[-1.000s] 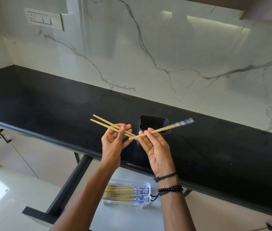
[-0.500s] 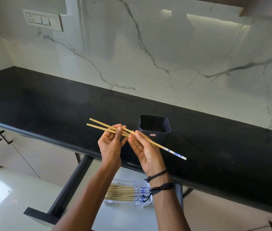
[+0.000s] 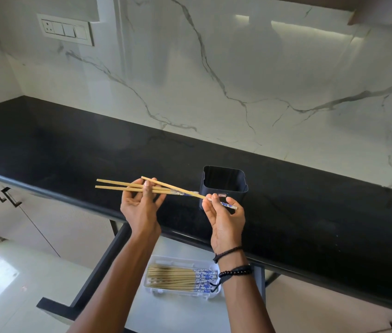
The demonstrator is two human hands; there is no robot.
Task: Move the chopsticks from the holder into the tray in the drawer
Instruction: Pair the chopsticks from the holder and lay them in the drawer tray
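Two chopsticks (image 3: pixel 118 185) gripped in left hand (image 3: pixel 139 207); right hand (image 3: pixel 223 219) pinches third chopstick (image 3: pixel 197 195), which crosses them. Holder (image 3: pixel 223 186) upright on counter (image 3: pixel 70 145). Tray (image 3: pixel 178 259) in drawer (image 3: pixel 55 306) holds more.

tray (image 3: pixel 173 259) right end behind right forearm (image 3: pixel 240 294), holder (image 3: pixel 234 191) label unreadable, drawer (image 3: pixel 103 265) cropped below

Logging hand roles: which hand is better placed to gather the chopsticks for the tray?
Probably the left hand: it grips two chopsticks, and the third chopstick reaches its fingers with the plain end. The right hand only pinches that one's patterned end.
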